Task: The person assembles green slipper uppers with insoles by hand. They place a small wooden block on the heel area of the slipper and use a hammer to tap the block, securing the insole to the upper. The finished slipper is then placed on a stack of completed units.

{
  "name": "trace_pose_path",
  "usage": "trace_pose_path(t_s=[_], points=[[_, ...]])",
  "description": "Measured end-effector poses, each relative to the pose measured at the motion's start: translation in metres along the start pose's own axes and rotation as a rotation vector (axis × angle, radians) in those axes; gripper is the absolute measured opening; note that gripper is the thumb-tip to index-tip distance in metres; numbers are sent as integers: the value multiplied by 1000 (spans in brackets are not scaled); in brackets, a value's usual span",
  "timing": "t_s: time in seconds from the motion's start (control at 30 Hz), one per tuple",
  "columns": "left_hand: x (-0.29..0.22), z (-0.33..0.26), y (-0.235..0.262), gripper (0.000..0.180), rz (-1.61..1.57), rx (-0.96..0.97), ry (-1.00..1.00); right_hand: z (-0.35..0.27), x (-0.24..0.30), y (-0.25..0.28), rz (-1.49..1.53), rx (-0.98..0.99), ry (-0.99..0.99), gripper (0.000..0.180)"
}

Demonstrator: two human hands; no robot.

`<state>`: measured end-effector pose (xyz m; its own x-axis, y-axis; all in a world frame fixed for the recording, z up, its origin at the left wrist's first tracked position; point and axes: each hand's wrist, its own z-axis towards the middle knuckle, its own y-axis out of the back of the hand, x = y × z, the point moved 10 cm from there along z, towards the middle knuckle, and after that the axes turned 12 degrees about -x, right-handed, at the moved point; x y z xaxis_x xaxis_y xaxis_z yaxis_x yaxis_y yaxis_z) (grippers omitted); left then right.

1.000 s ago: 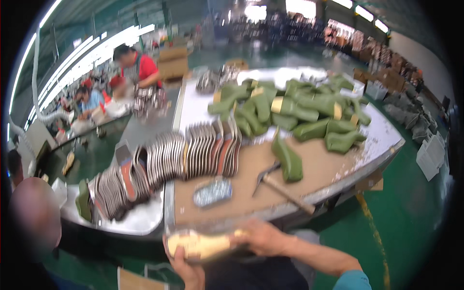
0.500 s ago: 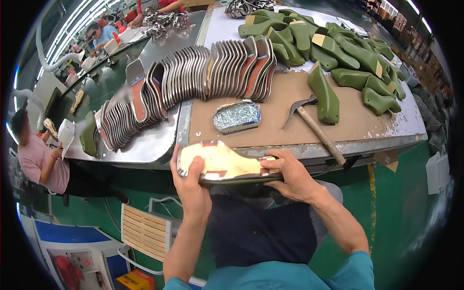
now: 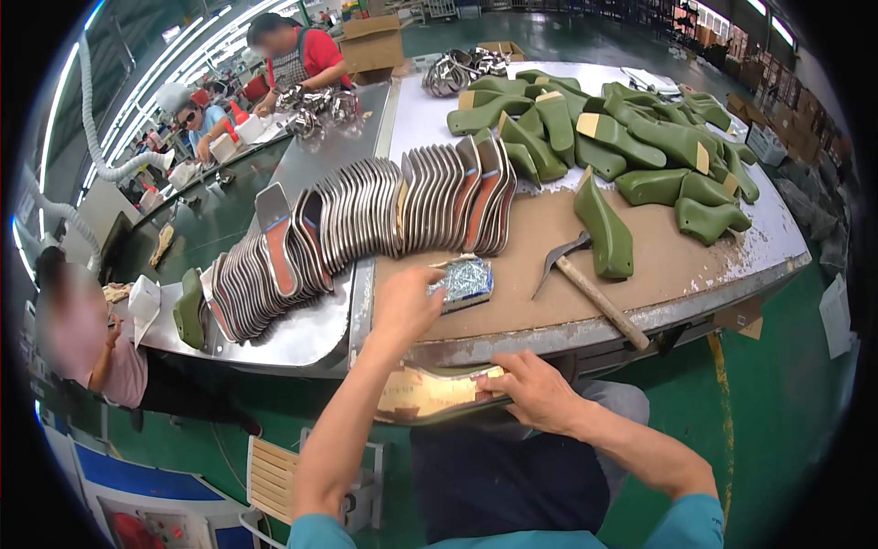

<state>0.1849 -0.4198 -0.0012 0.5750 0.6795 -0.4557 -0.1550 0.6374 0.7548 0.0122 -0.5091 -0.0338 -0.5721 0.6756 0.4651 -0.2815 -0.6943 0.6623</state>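
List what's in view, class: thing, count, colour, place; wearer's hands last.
worktable: one, brown, white, centre
green lasts: many, green, mostly far worktable
curved plates: dozens, grey, reddish, left of centre
nail box: one, blue, silver, near plates
hammer: one, dark, brown, worktable right
people: several, red, blue, pink tops, left
cartons: several, brown, background
chair: one, pale, lower left
held last: one, yellow, green, below nail box
left hand: one, bare, at nail box
right hand: one, bare, gripping held last

The table [image 3: 521,316] bears green lasts [image 3: 622,145], a hammer [image 3: 599,300], a nail box [image 3: 470,281].
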Motion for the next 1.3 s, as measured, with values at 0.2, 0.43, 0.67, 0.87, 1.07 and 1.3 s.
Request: trace_pose_path(t_s=[0.2, 0.43, 0.67, 0.87, 1.07, 1.3], points=[[24, 23, -71, 22, 195, 256, -11, -14, -11, -3, 8, -5, -64, 39], [38, 13, -22, 20, -22, -11, 90, -11, -3, -16, 38, -69, -11, 55], [19, 7, -24, 22, -346, 80, 225, -14, -7, -13, 5, -91, -21, 56], [-45, -70, 11, 9, -582, 206, 244, -12, -3, -15, -9, -104, -11, 57], [-35, -104, 8, 8, -713, 17, 328, -15, -11, -30, -82, 67, -51, 43], [-15, -103, 18, 13, -623, -123, 271, -6, -41, 26, 16, -98, -355, 50]])
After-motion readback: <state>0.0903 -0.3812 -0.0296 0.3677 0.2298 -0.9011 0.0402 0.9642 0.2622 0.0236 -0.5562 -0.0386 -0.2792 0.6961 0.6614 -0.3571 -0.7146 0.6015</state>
